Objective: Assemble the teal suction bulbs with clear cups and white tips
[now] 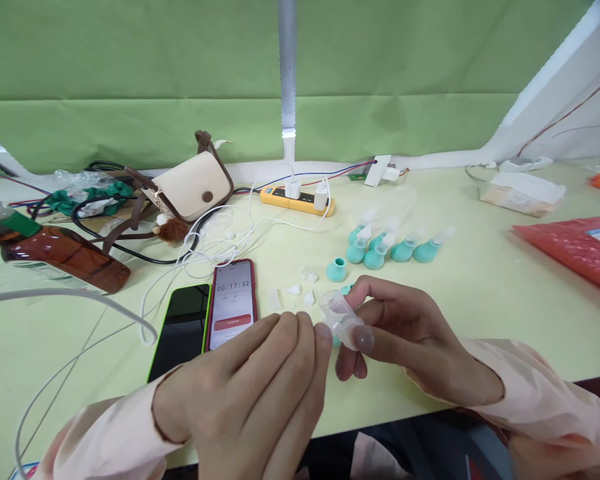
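Note:
Between thumb and fingers, my right hand (pixel 410 327) holds a clear plastic fitting (pixel 336 305) with a wide round opening. My left hand (pixel 265 387) is closed, its fingertips touching the near side of this fitting; whatever they grip is hidden. Part of a teal piece shows behind the fitting, mostly covered. Just beyond my hands stands a teal rubber bulb (pixel 337 270) with an open neck. Further right, several teal bulbs (pixel 375 257) carry clear plastic tops. Small white tips (pixel 308 298) and a clear piece (pixel 274 299) lie on the table left of the fitting.
A phone showing a timer (pixel 233 293) and a dark phone (pixel 183 327) lie at left. Behind them are tangled white cables (pixel 215 247), a cream handbag (pixel 195 185), a bottle (pixel 65 253) and a yellow power strip (pixel 275 198). A red package (pixel 575 250) sits at right.

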A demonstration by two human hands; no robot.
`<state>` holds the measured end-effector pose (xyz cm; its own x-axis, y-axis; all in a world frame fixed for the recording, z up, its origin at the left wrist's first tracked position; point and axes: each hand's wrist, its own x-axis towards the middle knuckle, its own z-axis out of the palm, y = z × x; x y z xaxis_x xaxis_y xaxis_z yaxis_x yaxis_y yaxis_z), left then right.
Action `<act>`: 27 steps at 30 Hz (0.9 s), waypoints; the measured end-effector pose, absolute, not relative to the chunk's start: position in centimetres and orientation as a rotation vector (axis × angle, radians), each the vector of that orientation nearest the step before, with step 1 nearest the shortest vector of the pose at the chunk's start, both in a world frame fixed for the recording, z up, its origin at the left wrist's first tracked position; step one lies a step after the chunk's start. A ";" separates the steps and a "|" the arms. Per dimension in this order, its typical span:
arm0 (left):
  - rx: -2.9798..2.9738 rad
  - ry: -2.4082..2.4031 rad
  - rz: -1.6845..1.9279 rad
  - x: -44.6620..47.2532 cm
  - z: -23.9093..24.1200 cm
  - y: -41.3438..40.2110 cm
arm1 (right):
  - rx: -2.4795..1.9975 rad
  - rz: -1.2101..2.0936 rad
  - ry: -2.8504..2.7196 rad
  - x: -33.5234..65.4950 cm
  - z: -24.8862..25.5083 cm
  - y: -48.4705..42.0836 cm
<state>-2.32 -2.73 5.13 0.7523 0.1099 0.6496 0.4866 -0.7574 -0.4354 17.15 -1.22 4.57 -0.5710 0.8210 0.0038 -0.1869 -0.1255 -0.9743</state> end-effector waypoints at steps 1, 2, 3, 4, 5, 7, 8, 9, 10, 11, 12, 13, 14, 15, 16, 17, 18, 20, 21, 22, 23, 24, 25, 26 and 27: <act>-2.340 -0.444 -0.819 -2.3 5.1 -2.7 | -0.731 1.800 -1.408 17.1 4.5 -1.2; -2.339 -0.430 -0.825 -2.2 5.0 -2.6 | -0.722 1.819 -1.391 17.0 4.4 -1.1; -2.336 -0.416 -0.837 -2.1 5.0 -2.7 | -0.714 1.841 -1.367 17.0 4.3 -1.0; -2.332 -0.434 -0.863 -2.0 4.9 -2.7 | -0.705 1.864 -1.341 16.9 4.2 -0.9; -2.338 -0.477 -0.883 -1.9 4.8 -2.7 | -0.697 1.887 -1.316 16.8 4.1 -0.8; -2.367 -0.624 -0.894 -1.7 4.7 -2.6 | -0.696 1.914 -1.265 16.7 3.8 -0.5; -2.390 -0.664 -0.878 -1.7 4.6 -2.5 | -0.698 1.920 -1.243 16.6 3.7 -0.3; -2.398 -0.619 -0.864 -1.8 4.6 -2.2 | -0.702 1.922 -1.221 16.5 3.6 -0.1; -2.396 -0.548 -0.865 -1.9 4.6 -1.8 | -0.707 1.920 -1.201 16.4 3.5 0.0; -2.385 -0.449 -0.879 -1.9 4.6 -1.4 | -0.714 1.917 -1.180 16.3 3.4 0.2; -2.372 -0.419 -0.891 -2.0 4.5 -0.9 | -0.720 1.918 -1.160 16.2 3.3 0.4; -2.371 -0.435 -0.894 -2.0 4.5 -0.5 | -0.721 1.926 -1.142 16.1 3.1 0.6; -2.372 -0.450 -0.892 -2.0 4.4 -0.1 | -0.719 1.940 -1.123 16.0 3.0 0.7; -2.375 -0.474 -0.884 -2.0 4.3 0.2 | -0.713 1.959 -1.103 16.0 2.9 0.8; -2.376 -0.484 -0.878 -1.9 4.2 0.4 | -0.704 1.977 -1.084 15.9 2.7 0.9; -2.370 -0.478 -0.876 -1.9 4.1 0.6 | -0.694 1.993 -1.064 15.8 2.6 1.0; -2.363 -0.471 -0.873 -1.8 3.9 0.6 | -0.686 2.005 -1.046 15.8 2.5 1.0; -2.341 -0.468 -0.878 -1.8 3.7 0.6 | -0.681 2.018 -1.014 15.7 2.3 1.0; -2.333 -0.473 -0.875 -1.8 3.6 0.5 | -0.680 2.021 -0.997 15.8 2.3 1.0; -2.325 -0.464 -0.874 -1.8 3.5 0.4 | -0.682 2.027 -0.979 15.8 2.3 1.0; -2.317 -0.449 -0.874 -1.9 3.4 0.4 | -0.687 2.037 -0.961 15.8 2.3 1.0; -2.314 -0.439 -0.871 -1.9 3.4 0.3 | -0.694 2.053 -0.941 15.8 2.3 1.0; -2.308 -0.425 -0.871 -1.9 3.3 0.3 | -0.706 2.076 -0.916 15.8 2.4 1.0; -2.299 -0.405 -0.872 -1.9 3.2 0.4 | -0.720 2.106 -0.885 15.8 2.4 1.0; -2.292 -0.391 -0.868 -1.9 3.2 0.4 | -0.736 2.137 -0.851 15.8 2.5 1.0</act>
